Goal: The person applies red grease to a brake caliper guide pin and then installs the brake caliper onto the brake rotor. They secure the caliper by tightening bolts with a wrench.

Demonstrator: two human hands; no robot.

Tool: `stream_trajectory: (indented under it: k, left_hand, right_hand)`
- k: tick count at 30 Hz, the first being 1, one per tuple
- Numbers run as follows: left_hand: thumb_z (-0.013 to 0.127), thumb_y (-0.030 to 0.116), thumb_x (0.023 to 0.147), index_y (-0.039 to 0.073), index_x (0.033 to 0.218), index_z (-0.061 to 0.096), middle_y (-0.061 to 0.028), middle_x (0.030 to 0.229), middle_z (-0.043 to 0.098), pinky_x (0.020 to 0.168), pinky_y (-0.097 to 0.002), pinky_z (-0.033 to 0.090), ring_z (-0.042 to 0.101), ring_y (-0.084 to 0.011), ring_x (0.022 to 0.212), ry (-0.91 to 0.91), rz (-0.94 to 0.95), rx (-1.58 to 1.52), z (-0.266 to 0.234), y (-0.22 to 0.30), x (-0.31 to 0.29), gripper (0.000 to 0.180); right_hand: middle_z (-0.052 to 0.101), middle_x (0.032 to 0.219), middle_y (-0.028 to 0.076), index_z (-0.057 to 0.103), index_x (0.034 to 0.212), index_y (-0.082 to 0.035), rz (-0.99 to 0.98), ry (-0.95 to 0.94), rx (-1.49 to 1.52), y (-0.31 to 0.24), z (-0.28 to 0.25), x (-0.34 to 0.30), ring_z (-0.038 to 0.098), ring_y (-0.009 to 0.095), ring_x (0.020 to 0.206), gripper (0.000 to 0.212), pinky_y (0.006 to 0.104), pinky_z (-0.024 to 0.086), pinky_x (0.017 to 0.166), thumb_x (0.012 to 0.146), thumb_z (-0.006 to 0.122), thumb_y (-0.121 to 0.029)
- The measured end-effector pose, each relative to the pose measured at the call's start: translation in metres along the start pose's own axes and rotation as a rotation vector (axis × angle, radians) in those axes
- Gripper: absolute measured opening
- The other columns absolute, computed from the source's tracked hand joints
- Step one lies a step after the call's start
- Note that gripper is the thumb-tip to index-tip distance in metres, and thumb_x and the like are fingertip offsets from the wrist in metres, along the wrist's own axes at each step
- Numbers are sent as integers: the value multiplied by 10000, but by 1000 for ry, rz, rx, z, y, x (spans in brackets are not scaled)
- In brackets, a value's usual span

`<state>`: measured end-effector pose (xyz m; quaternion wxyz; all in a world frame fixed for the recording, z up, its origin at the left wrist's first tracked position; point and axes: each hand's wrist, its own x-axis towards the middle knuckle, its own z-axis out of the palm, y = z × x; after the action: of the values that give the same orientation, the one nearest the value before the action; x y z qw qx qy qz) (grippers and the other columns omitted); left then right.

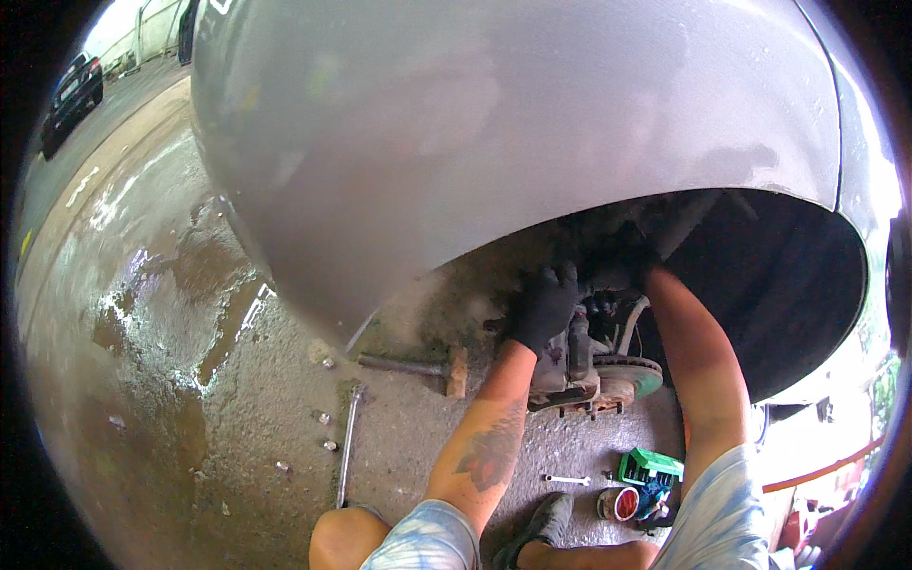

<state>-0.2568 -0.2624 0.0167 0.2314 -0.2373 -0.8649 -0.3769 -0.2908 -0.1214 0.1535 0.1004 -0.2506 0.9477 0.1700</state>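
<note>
My left hand (543, 312), in a black glove, reaches into the wheel arch beside the suspension parts above the brake caliper (562, 391). Its fingers look curled round a part too dark to name. Deeper in the shadow is my right hand (627, 263), also dark-gloved; its fingers are lost in the dark. Below the hands the bare brake disc (627, 378) shows, wheel off, with studs pointing down. A pale curved hose or rod (631, 325) runs between the disc and my right forearm.
Grey car bodywork (513, 123) curves overhead. On the wet concrete lie a hammer-like tool (404, 364), a long metal bar (350, 446), several wheel nuts (325, 418) and a small spanner (567, 480). A green case (654, 464) and a round tub (617, 503) stand near my right knee.
</note>
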Motion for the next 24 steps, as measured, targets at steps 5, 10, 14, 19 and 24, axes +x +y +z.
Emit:
stream_trajectory:
  k: [5, 10, 14, 19, 24]
  left_hand:
    - [476, 137, 863, 17, 1193, 510, -209, 812, 571, 547, -444, 495, 593, -355, 661, 23, 7, 79, 6, -2, -4, 352]
    - [479, 144, 870, 18, 1187, 511, -214, 788, 564, 540, -466, 472, 584, -364, 656, -9, -50, -71, 10, -7, 2, 342]
    - [474, 147, 880, 23, 1192, 507, -231, 783, 562, 554, -473, 474, 586, -379, 665, 13, -20, -45, 8, -5, 1, 337]
    - [463, 142, 884, 30, 1231, 490, -256, 834, 571, 593, -472, 494, 594, -392, 687, 50, 42, 68, -1, 2, -1, 366]
    - [465, 151, 889, 27, 1257, 478, -264, 854, 577, 602, -484, 498, 601, -397, 703, -17, -73, -66, 4, -4, 5, 389]
  right_hand:
    - [637, 1107, 151, 662, 1060, -125, 10, 1, 10, 1, 1, -2, 594, 328, 978, 455, 468, 424, 836, 759, 625, -463]
    - [638, 1103, 152, 662, 1058, -123, 8, 3, 6, -2, 0, 0, 595, 328, 976, 455, 467, 426, 835, 759, 627, -463]
    - [639, 1100, 153, 661, 1057, -121, 6, 7, 7, -2, 1, 0, 596, 328, 974, 455, 466, 428, 834, 759, 629, -463]
    - [639, 1096, 154, 661, 1055, -120, 6, 2, 8, 1, 1, -1, 596, 329, 972, 455, 465, 429, 833, 759, 631, -463]
    - [640, 1092, 155, 660, 1054, -118, 3, 17, 3, -1, -1, 2, 597, 329, 969, 454, 464, 431, 832, 759, 634, -462]
